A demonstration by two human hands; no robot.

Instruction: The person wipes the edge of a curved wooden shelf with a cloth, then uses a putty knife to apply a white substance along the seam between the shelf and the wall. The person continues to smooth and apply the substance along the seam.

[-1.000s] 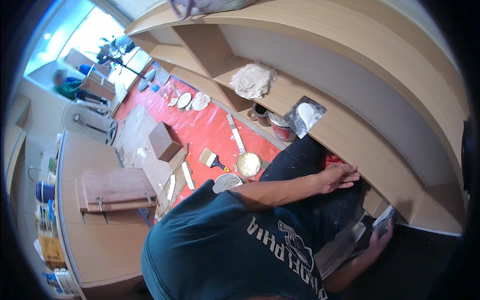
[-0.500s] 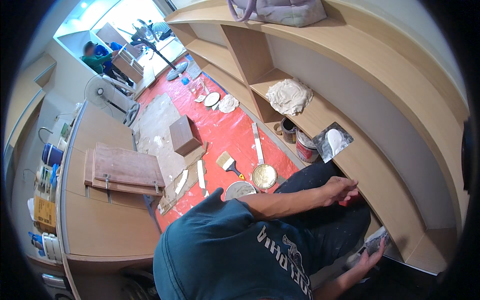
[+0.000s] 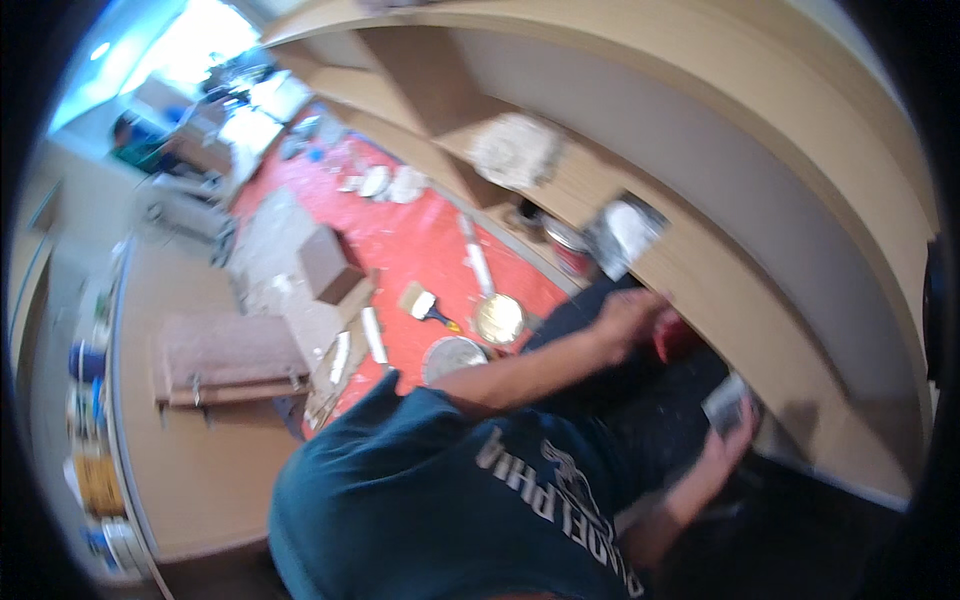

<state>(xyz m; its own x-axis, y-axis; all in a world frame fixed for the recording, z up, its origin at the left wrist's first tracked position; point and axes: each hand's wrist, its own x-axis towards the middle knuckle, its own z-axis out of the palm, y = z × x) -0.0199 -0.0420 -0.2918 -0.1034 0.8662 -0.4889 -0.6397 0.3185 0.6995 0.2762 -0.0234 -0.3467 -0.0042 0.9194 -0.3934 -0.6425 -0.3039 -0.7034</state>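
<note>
Nearest, the person's dark green shirt [image 3: 420,500] fills the foreground, and beyond its right side the right hand [image 3: 736,436] grasps a flat, pale grey piece [image 3: 724,402], which sits upright-tilted in the fingers at the near right, just left of the wooden shelf unit [image 3: 760,305]; blur hides exactly what kind of thing it is. The left hand [image 3: 632,318] is a little farther off, above the dark trousers [image 3: 650,390] and beside the shelf's front edge; its fingers are bent and smeared by blur, so one cannot tell whether they hold anything or touch the wood. A red object [image 3: 678,340] shows just right of it, under the shelf. Left of the left forearm stands a round tub [image 3: 455,358] of greyish material, with a yellowish round can [image 3: 500,318] just beyond it and a paintbrush [image 3: 428,306] to the left, lying on a red floor sheet [image 3: 420,235]. On the shelf, farther than the left hand, lies a dark square plate [image 3: 615,235] bearing white paste, and farther along, a crumpled whitish heap [image 3: 515,150]. At the far left, a co-worker in green [image 3: 140,152] is beside pale panels.
</note>
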